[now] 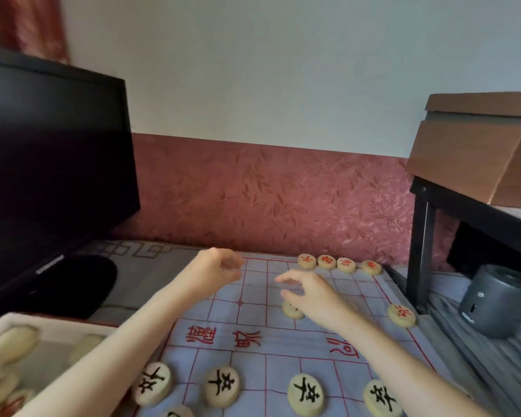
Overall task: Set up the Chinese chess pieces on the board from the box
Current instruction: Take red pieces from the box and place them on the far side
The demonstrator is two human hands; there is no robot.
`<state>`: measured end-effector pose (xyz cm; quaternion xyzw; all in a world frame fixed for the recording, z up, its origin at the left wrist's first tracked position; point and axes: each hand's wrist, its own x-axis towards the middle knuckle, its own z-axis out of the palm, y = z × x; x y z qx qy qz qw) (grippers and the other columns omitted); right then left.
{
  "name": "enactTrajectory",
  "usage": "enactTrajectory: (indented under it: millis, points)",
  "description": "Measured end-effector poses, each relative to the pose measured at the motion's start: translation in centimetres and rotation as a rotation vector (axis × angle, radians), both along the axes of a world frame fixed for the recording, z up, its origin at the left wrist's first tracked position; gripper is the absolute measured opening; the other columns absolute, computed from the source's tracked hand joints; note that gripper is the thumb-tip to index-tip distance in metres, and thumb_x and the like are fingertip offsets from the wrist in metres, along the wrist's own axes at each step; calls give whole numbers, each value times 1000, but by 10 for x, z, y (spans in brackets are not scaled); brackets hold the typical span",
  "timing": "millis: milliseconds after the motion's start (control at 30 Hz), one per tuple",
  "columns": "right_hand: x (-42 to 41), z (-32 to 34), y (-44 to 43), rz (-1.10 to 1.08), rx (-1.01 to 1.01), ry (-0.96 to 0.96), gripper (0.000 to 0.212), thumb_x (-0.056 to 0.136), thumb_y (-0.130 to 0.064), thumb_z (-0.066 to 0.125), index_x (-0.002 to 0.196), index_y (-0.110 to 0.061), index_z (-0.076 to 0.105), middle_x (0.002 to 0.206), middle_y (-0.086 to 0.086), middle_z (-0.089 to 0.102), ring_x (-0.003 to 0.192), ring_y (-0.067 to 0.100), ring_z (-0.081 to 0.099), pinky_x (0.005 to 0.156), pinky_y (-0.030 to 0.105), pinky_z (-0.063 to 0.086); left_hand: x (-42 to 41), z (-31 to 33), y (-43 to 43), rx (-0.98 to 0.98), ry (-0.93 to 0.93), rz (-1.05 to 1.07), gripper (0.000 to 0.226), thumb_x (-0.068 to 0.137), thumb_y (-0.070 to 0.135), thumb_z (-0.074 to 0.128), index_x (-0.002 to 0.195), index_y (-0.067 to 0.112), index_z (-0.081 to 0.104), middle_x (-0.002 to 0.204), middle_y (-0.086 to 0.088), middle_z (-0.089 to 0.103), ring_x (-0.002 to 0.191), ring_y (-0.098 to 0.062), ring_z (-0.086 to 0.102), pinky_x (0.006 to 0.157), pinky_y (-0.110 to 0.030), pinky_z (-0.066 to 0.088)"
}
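A cloth board (253, 353) with red lines lies in front of me. Several black-marked pieces (306, 394) stand in the near row. Several red-marked pieces (327, 261) line the far edge on the right, and one more red piece (401, 315) sits at the right side. My left hand (220, 270) hovers over the far left of the board with fingers loosely curled; whether it holds a piece is hidden. My right hand (310, 291) hangs above a pale piece (292, 310), fingers spread and relaxed. The box (0, 323) at the near left holds several pieces.
A black monitor (51, 164) stands at the left, its dark base (82, 281) beside the board. A black shelf leg (421, 251) rises at the board's far right corner, with cardboard boxes (478, 145) above and a grey cylinder (494, 299) beneath.
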<state>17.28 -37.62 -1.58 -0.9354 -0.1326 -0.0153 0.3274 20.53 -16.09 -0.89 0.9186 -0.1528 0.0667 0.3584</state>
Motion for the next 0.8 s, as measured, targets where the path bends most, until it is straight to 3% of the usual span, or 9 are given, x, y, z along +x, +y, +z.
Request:
enactTrajectory:
  millis: [267,400,500,567,667,733,800]
  points:
    - [-45,13,90,191,-59,9,28,94,-31,50,120,-33,56,131,-14,52,117,4,50,94,24,38,-87,12,107,-12,25,130,22,85,20,64,106,26,65,101,12,66,94,-1,59,87,-19,43]
    - [-70,15,137,319,-36,18,29,93,-28,52,122,-29,57,134,-12,51,123,3,46,99,20,33,-138,3,163,-62,30,238,21,82,19,68,101,29,67,95,15,68,88,6,60,81,-13,47]
    - [-93,13,170,400,-58,43,33,91,-30,56,123,-28,57,131,-12,54,118,4,49,101,26,39,-176,-10,196,-42,25,301,23,79,20,71,91,40,66,95,13,69,87,5,62,75,-12,47]
    - [-110,8,188,477,-122,68,36,88,-34,60,124,-28,56,132,-10,54,120,6,48,99,26,39,-198,-19,207,-3,54,325,29,78,17,72,89,43,64,93,14,69,85,8,61,69,-7,47]
    - [-131,-3,208,547,-285,88,47,81,-45,64,125,-30,54,133,-7,53,123,14,46,100,32,38,-219,-29,211,66,60,297,43,75,21,75,79,60,58,83,25,66,83,12,61,80,-11,50]
    - [-142,-9,215,532,-381,81,51,76,-47,66,124,-32,53,129,-1,52,123,21,41,98,37,38,-225,-31,211,111,62,256,48,77,23,72,73,67,56,75,35,63,84,14,58,77,-3,43]
    - [-151,-11,219,512,-394,86,55,74,-44,67,125,-32,51,125,1,52,120,24,38,94,37,38,-226,-32,206,150,74,219,35,82,24,67,86,58,60,81,29,61,88,8,57,73,0,36]
